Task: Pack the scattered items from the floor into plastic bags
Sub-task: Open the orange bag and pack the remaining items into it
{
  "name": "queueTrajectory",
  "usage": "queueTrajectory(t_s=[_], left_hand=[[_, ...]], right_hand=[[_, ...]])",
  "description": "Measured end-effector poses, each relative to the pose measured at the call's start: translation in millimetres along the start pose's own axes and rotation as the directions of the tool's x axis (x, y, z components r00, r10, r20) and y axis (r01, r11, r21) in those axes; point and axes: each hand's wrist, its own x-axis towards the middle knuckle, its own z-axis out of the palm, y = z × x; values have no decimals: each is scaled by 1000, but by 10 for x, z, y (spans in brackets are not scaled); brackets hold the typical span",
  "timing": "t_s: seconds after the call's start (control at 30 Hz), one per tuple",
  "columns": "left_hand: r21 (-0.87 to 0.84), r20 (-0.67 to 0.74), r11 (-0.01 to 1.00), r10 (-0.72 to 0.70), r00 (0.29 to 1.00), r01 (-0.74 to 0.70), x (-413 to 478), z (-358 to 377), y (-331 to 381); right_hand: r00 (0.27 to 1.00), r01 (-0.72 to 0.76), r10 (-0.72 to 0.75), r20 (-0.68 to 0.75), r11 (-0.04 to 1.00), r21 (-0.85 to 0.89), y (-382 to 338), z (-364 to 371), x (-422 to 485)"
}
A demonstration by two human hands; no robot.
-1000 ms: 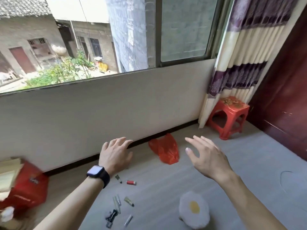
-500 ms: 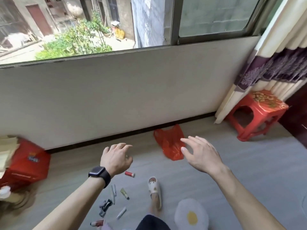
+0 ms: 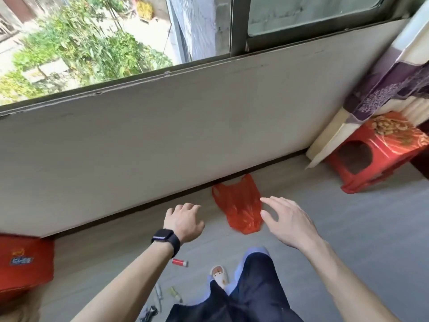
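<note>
A red plastic bag (image 3: 239,203) lies flat on the grey floor at the foot of the wall. My right hand (image 3: 287,219) hovers just right of it, fingers spread, holding nothing. My left hand (image 3: 184,220), with a black watch on the wrist, hangs left of the bag with fingers loosely curled and empty. Small items lie on the floor nearer me: a red tube (image 3: 180,262), a green-yellow tube (image 3: 175,294), a grey pen-like piece (image 3: 159,295) and a black clip (image 3: 151,312). My arm hides part of this scatter.
A red plastic stool (image 3: 380,156) stands by the striped curtain (image 3: 392,73) at right. A red box (image 3: 24,261) sits at left against the wall. My knee in dark trousers (image 3: 253,284) and a white slipper (image 3: 219,276) are below. Low wall under the window ahead.
The view has tilted down and moved closer to the wall. Both hands have come nearer the red bag. My knee has risen into view over the slipper.
</note>
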Motion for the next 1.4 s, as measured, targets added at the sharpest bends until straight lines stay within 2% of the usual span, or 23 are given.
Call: queueTrajectory(t_s=[0.17, 0.27, 0.43, 0.53, 0.67, 0.87, 1.0, 1.07, 1.13, 1.23, 1.33, 1.4], left_hand=[[-51, 35, 999, -13, 999, 15, 649, 121, 130], [-94, 84, 992, -72, 994, 80, 1011, 384, 193], [-132, 306, 978, -117, 945, 164, 1746, 1058, 317], [-132, 373, 968, -152, 915, 214, 2309, 1564, 344], [-148, 364, 955, -187, 912, 255, 3172, 2513, 329], [-130, 348, 951, -220, 911, 279, 4436, 3945, 300], [-281, 233, 900, -273, 933, 333, 5183, 4636, 324], [-407, 185, 845, -296, 937, 348, 5562, 4853, 343], [-575, 117, 748, -326, 938, 332, 5902, 5017, 343], [-816, 16, 546, -304, 953, 188, 6356, 5236, 288], [-960, 82, 232, -308, 948, 158, 6629, 5362, 230], [-963, 140, 182, -294, 945, 199, 6632, 5430, 190]], right_hand=[[996, -9, 10, 83, 1000, -10, 230, 181, 746], [986, -20, 20, 168, 1000, -5, 391, 440, 1273], [946, 5, 16, 323, 998, -62, 810, 1139, 2158], [930, 47, -3, 367, 993, -112, 1118, 1689, 2710], [921, 113, -45, 386, 981, -156, 1655, 2661, 3387], [915, 62, 20, 402, 980, -190, 2608, 4181, 4185], [971, 53, 1, 239, 974, -219, 3079, 4908, 4769], [992, 28, 1, 129, 974, -223, 3231, 5147, 5103], [999, -18, 27, 41, 977, -211, 3317, 5310, 5460], [989, -144, 139, -54, 984, -105, 3349, 5443, 6009], [952, -284, 297, -77, 948, 143, 3295, 5472, 6433], [928, -355, 373, -13, 892, 280, 3203, 5449, 6523]])
